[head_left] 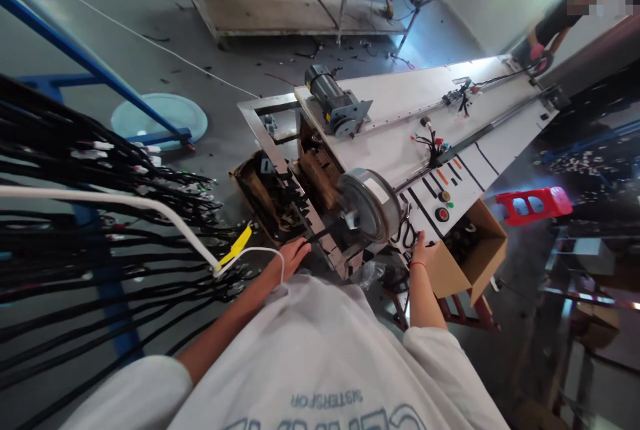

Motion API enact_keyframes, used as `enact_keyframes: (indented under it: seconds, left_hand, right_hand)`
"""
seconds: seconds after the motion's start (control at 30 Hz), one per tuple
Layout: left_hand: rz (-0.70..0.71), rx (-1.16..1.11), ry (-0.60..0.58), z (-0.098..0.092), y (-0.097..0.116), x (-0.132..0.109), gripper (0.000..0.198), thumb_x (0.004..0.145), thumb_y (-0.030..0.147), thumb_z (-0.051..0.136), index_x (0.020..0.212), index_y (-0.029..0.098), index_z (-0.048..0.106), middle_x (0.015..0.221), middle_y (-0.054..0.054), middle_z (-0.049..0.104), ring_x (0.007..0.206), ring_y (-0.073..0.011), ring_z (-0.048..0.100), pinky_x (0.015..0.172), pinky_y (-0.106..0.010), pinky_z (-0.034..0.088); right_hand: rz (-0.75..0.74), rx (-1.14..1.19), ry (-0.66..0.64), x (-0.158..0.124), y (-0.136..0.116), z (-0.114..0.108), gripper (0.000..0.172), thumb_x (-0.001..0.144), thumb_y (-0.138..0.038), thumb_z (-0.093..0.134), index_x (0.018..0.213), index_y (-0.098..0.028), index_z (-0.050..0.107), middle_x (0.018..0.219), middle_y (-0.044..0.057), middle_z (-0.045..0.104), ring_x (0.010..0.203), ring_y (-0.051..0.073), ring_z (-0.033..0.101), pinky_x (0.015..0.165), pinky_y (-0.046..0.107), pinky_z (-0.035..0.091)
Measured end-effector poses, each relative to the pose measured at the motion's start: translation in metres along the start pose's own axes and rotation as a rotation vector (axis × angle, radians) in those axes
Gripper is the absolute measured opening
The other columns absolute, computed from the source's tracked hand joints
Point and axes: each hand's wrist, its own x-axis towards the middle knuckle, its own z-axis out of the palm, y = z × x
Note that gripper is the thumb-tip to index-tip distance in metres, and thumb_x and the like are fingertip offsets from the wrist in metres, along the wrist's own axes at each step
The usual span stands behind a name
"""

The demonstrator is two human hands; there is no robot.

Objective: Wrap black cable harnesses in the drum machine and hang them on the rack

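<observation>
My left hand point(293, 255) reaches to the near end of the conveyor frame point(320, 230). Its fingers are held together on a thin black wire point(323, 233) that runs toward the grey drum motor point(367, 203). My right hand point(421, 251), with a red band at the wrist, rests at the conveyor's near corner. It sits beside loops of black cable point(407, 233) and the edge of an open cardboard box point(475, 253); its fingertips are hidden. A white cord point(250, 253) curves past my left wrist.
A rack of several black cable harnesses point(100, 217) fills the left, with a white tube and yellow tag point(237, 247). The white conveyor belt point(425, 103) carries small wire harnesses; another person's hand point(539, 57) works at its far end. A red stool point(535, 203) stands to the right.
</observation>
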Motion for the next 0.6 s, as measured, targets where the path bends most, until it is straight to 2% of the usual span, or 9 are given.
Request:
enact_keyframes:
  seconds: [0.27,0.47,0.6]
  left_hand:
    - [0.042,0.043,0.017,0.013,0.016,0.03,0.04,0.092,0.054,0.032,0.082,0.021,0.053,0.069,-0.002,0.06,0.069,-0.0201,0.059,0.069,-0.03,0.045]
    - [0.098,-0.024,0.011,0.019,0.032,0.049,0.039,0.091,0.054,0.038,0.085,0.02,0.056,0.069,-0.003,0.062,0.068,-0.0209,0.061,0.07,-0.031,0.046]
    - [0.073,-0.198,0.011,0.026,0.036,0.057,0.046,0.088,0.06,0.04,0.087,0.019,0.059,0.069,-0.002,0.064,0.069,-0.0194,0.061,0.071,-0.031,0.048]
  right_hand:
    - [-0.005,0.007,-0.006,0.0,-0.001,0.0,0.089,0.08,-0.06,0.057,0.145,-0.003,0.034,0.138,0.024,0.05,0.126,0.034,0.05,0.106,0.043,0.038]
    - [-0.013,-0.112,-0.037,-0.008,-0.011,-0.009,0.082,0.086,-0.056,0.05,0.144,0.001,0.034,0.135,0.027,0.051,0.124,0.034,0.051,0.103,0.041,0.041]
    - [-0.151,-0.22,0.009,-0.009,-0.032,-0.021,0.079,0.085,-0.045,0.055,0.144,0.001,0.032,0.14,0.029,0.045,0.129,0.035,0.045,0.105,0.043,0.039]
